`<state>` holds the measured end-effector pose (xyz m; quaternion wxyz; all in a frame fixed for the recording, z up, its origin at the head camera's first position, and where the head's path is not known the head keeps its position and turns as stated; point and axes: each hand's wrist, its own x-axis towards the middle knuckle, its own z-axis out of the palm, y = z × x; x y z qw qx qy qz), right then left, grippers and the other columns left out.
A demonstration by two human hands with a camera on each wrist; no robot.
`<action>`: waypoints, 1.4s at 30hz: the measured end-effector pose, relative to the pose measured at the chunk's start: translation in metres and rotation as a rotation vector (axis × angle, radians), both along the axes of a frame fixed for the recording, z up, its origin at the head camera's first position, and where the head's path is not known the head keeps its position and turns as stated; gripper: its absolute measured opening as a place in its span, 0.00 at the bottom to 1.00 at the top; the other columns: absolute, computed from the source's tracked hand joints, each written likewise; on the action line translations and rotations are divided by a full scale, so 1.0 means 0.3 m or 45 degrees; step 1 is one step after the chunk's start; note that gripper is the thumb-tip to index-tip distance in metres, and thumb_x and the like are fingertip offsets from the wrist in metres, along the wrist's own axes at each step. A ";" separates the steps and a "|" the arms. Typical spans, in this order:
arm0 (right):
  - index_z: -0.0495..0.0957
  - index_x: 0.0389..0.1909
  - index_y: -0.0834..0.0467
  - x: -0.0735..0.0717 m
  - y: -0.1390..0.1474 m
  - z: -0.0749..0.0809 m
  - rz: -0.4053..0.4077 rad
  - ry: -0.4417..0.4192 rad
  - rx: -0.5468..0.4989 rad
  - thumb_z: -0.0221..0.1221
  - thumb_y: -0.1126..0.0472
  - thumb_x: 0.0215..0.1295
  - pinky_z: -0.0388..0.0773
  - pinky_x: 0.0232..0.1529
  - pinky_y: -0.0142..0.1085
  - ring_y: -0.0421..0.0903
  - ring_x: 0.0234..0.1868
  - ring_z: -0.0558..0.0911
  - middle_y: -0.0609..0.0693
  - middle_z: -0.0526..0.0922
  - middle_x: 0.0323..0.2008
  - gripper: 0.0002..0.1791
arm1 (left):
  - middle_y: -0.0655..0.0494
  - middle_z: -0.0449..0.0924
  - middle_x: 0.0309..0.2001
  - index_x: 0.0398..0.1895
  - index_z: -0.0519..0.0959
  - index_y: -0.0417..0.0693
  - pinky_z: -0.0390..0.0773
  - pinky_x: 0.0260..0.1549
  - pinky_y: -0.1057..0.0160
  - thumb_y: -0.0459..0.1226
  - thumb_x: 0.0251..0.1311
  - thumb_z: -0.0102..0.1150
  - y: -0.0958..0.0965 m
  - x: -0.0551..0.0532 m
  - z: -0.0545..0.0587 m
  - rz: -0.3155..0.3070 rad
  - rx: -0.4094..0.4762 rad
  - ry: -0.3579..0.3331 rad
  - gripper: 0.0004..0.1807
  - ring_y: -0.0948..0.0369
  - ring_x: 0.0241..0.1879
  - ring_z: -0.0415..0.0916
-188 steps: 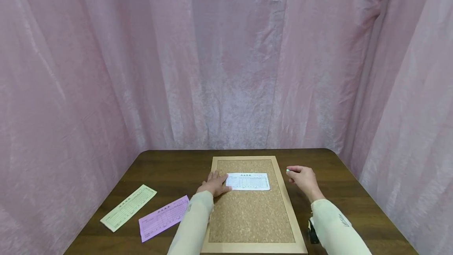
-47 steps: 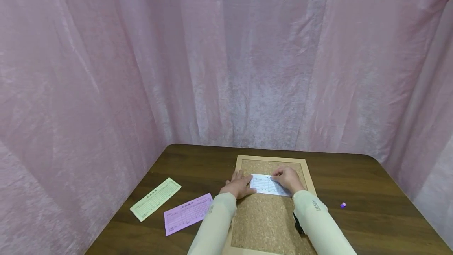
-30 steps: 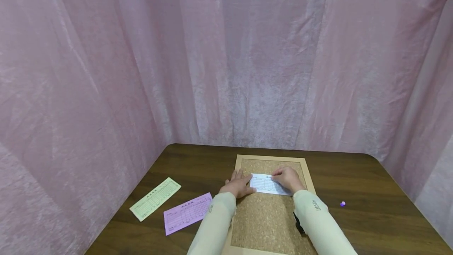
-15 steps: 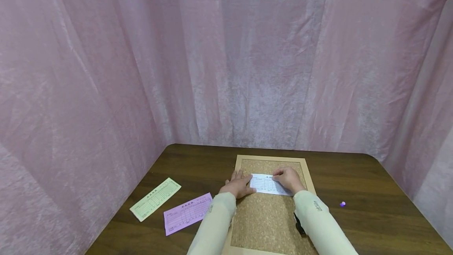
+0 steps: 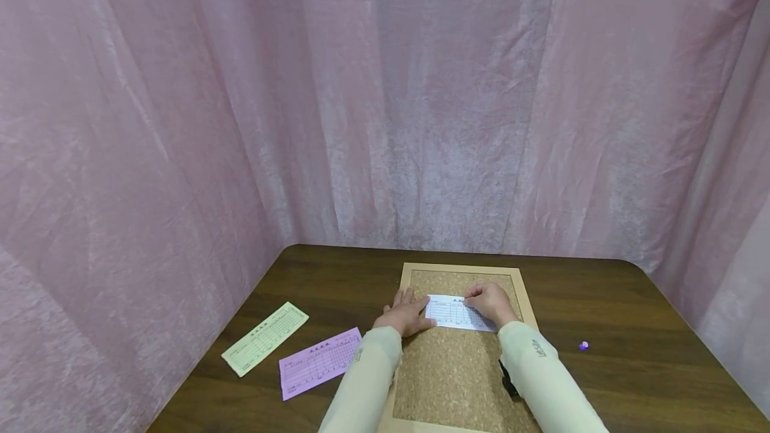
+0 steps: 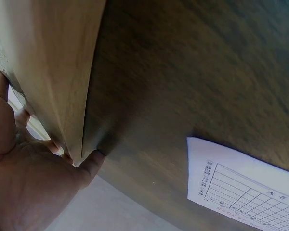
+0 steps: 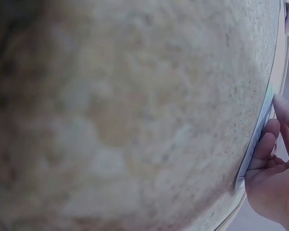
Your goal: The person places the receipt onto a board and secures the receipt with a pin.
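Note:
A white printed slip lies on the framed corkboard, in its upper half. My left hand is spread over the board's left edge, its thumb at the slip's left end. In the left wrist view one fingertip of the left hand reaches past the wooden frame. My right hand presses at the slip's top edge with thumb and fingers bunched around a small push pin, which the fingers hide now. In the right wrist view the right hand sits low over the slip.
A purple push pin lies on the dark wooden table right of the board. A pink slip and a green slip lie to the left. Pink curtains surround the table.
Over six seconds, the right hand has come from right of the board, with a small pale thing in its fingertips, onto the slip. In the last second both hands have stayed nearly still.

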<state>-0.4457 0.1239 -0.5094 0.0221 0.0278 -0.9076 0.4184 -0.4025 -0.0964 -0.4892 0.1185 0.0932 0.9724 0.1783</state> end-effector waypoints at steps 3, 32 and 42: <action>0.86 0.31 0.62 0.002 -0.003 0.002 -0.007 0.007 0.017 0.67 0.67 0.57 0.74 0.41 0.44 0.48 0.34 0.79 0.51 0.84 0.31 0.02 | 0.45 0.44 0.79 0.77 0.61 0.60 0.49 0.68 0.36 0.56 0.68 0.55 0.001 0.000 -0.001 -0.001 0.005 -0.002 0.36 0.46 0.77 0.37; 0.86 0.33 0.61 -0.006 0.000 -0.012 -0.046 -0.076 -0.012 0.65 0.64 0.60 0.75 0.40 0.44 0.49 0.36 0.80 0.52 0.84 0.34 0.04 | 0.45 0.44 0.79 0.77 0.61 0.60 0.49 0.68 0.36 0.56 0.67 0.55 0.002 0.009 0.004 0.009 0.006 -0.001 0.36 0.46 0.77 0.38; 0.86 0.31 0.62 0.006 -0.014 0.004 -0.025 -0.023 0.046 0.65 0.65 0.60 0.75 0.43 0.46 0.49 0.37 0.80 0.52 0.84 0.33 0.03 | 0.45 0.45 0.79 0.76 0.61 0.60 0.49 0.69 0.36 0.56 0.67 0.56 0.001 0.006 0.002 0.007 0.012 -0.004 0.36 0.46 0.77 0.38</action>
